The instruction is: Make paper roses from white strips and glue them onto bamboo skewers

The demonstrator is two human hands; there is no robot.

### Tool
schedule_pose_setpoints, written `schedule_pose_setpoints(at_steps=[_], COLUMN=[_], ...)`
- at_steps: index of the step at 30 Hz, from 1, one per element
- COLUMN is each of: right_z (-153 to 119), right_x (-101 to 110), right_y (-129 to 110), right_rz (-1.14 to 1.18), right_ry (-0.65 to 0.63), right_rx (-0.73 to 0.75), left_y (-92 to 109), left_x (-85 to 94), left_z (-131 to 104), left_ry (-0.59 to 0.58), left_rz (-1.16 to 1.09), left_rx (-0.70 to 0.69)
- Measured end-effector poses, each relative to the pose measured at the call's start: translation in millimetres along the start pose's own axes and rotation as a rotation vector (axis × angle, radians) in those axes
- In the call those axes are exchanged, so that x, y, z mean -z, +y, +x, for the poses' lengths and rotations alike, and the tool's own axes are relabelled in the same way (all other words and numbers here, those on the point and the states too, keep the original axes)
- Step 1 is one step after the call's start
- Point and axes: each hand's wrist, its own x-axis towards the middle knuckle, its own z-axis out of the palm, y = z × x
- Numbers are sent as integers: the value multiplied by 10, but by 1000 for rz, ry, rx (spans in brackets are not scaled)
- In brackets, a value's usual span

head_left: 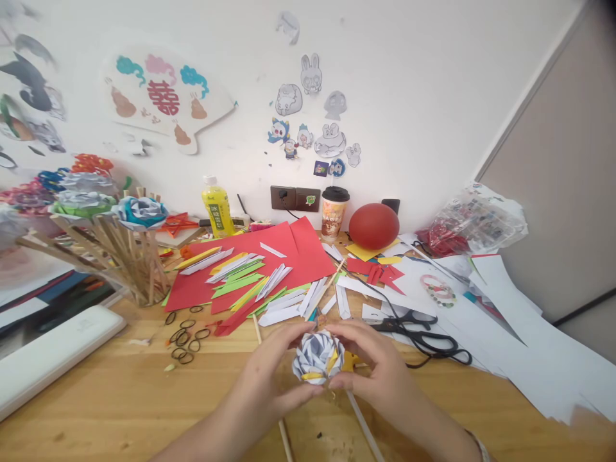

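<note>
A white wall [423, 77], dotted with cartoon cut-outs [330, 140] and one large fan-shaped decoration [168, 119], rises behind a light wooden table [216, 417]. Two brown socket plates [283, 197] sit side by side low on the wall, the left one with a plug in it.

Along the back of the table stand one yellow bottle [219, 215], one lidded paper cup [332, 218] and one red balloon [374, 226]. Roughly eight dark rubber bands [183, 339] lie to the left (they overlap, so the exact count is unsure). Folded paper strips [238, 284] — white, green and yellow, too many to number — are spread over red paper [298, 247]. Black-handled scissors [440, 343] lie on the right, near white sheets [534, 333].

One paper flower [317, 359], white and grey with yellow pieces, is at the front centre — grasped from both sides, the left hand's [274, 369] fingers and thumb curved round one edge, the right hand's [380, 359] round the other.
</note>
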Motion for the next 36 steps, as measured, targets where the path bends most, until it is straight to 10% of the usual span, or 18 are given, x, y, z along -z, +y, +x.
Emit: schedule_pose_setpoints(at_steps=[13,36], right_z=[-31,-65], right_x=[40,34], right_y=[-85,-65], right_rz=[-368,-301], right_ry=[70,43], right_rx=[409,396], left_y=[128,189], left_x=[129,151], left_z=[-30,-46], left_ry=[-64,-75], left_rz=[137,163], left_rx=[-243,-251])
